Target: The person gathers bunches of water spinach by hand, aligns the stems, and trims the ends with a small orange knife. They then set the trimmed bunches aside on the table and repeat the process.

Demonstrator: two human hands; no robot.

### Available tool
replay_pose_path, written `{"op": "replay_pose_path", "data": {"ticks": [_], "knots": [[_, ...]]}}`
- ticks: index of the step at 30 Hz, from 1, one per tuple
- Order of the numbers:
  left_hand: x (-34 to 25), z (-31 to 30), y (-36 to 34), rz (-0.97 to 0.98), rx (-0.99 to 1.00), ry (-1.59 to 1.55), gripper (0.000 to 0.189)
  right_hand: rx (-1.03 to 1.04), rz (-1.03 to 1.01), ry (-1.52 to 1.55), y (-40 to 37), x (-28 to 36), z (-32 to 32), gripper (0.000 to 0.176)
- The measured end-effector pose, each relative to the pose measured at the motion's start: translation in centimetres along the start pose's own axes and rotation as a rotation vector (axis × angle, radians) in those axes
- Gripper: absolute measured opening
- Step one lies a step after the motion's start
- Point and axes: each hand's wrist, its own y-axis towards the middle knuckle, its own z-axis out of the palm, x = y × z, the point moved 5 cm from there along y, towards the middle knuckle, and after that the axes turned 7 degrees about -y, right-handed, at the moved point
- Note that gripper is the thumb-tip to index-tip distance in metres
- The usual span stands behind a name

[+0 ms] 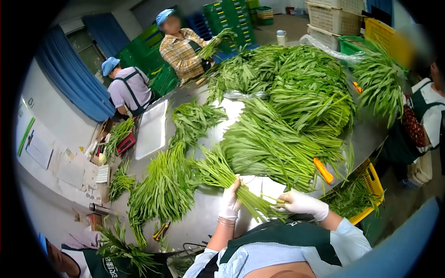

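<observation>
Your left hand point(230, 201) is holding the bunch of greens point(219, 170) mid-stem over the table point(206, 213) | your right hand point(303, 204) is apparently pinching a stem point(273, 199) | leaves probably feeling light, soft, bruisable; stems stiffer, perhaps slippery | you're best gripping stems, gently

Layout seen from beside the table point(208, 217), left and right being the worker's: a large pile of greens point(301, 88) covered its far side, a smaller heap point(162, 185) lay to the left, and a tray point(152, 127) lay beyond that heap. Before the large pile, a bunch point(232, 183) sat in the left hand point(230, 200), its stem ends near the right hand point(302, 204). A basket point(378, 183) holding leaves stood beside the table's right edge.
</observation>
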Motion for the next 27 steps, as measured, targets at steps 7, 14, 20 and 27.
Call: {"op": "replay_pose_path", "data": {"ticks": [7,14,20,27], "knots": [[-1.4,0.4,0.0,0.164,-0.081,0.068,0.019,-0.344,0.170,-0.522,-3.7,-2.9,-4.3,0.019],[1.3,2.5,-0.9,0.163,-0.075,0.050,0.015,-0.502,-0.060,-0.308,1.8,3.0,-0.8,0.066],[3.0,1.6,-1.3,-0.012,0.047,-0.263,0.023,-0.132,0.140,0.129,4.6,-0.3,4.9,0.060],[5.0,0.1,-0.4,-0.114,0.057,-0.270,0.014,0.126,0.250,0.098,4.3,-0.9,3.5,0.055]]}}
